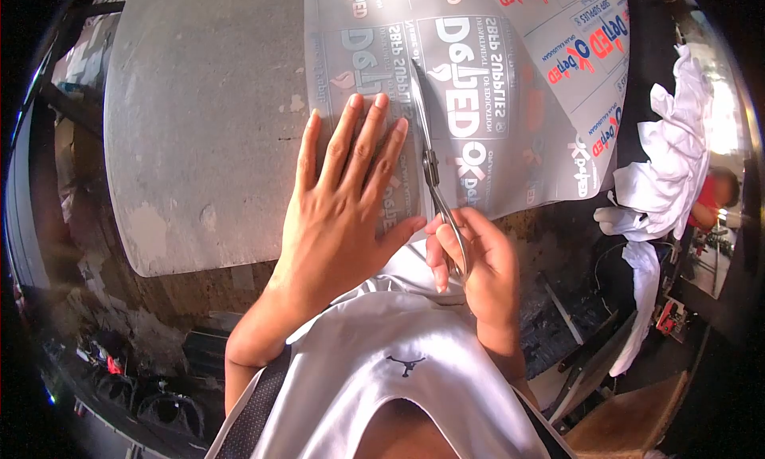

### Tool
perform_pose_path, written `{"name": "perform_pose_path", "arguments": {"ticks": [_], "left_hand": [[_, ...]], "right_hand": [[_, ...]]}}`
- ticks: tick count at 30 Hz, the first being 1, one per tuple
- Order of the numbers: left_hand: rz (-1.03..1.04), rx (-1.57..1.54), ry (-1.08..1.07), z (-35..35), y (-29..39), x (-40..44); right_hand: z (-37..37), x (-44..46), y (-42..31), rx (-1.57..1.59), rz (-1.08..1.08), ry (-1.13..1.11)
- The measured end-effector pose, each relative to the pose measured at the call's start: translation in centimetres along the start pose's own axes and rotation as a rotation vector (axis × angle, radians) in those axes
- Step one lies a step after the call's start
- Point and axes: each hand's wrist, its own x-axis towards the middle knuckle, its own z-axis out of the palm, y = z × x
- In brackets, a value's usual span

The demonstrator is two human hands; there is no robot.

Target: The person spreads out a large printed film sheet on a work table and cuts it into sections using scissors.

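Your left hand (339, 200) lies open, palm down, on the printed sheet (522, 160), its fingers pointing toward the far edge of the surface (207, 124). The little finger sits by the sheet's left edge, and the thumb reaches out toward the scissors (430, 168). Your spread palm is probably there to press the thin sheet flat and stop it sliding, just beside the blades.

Your right hand (486, 272) is closed around the scissors' handles, out past the near edge of the surface. The blades point away from you, along the sheet to the right of your left fingers, most likely so that they run in line with your forearm and clear of the flat hand. Whether the sheet is parted under them, you cannot tell from this view.

The sheet covers the surface to the right of its bare left side. Most of its print reads backward, but on the flap (574, 37) at the far right it reads the right way round, so the sheet seems folded over there. Its lower right part reaches down toward the near edge.

To the right of the sheet hangs a bunched white cloth (665, 156); beyond it is a person in red (705, 204).
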Motion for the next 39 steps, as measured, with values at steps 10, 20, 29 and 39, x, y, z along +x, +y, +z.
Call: {"name": "perform_pose_path", "arguments": {"ticks": [10, 20, 29, 39], "left_hand": [[-0.009, -0.013, -0.014, 0.0, 0.0, 0.1], [-0.011, 0.009, -0.022, 0.0, -0.2, 0.2], [-0.001, -0.015, -0.022, -0.2, -0.3, 0.3], [-0.001, -0.039, -0.033, -0.5, -0.2, 0.3]], "right_hand": [[0.5, 0.8, -1.0, -0.026, 0.005, 0.012], [0.7, 1.7, -1.6, -0.051, -0.021, 0.008], [0.5, 3.0, -2.0, -0.048, -0.048, -0.02], [1.1, 4.7, -3.1, -0.044, -0.071, -0.029]]}}
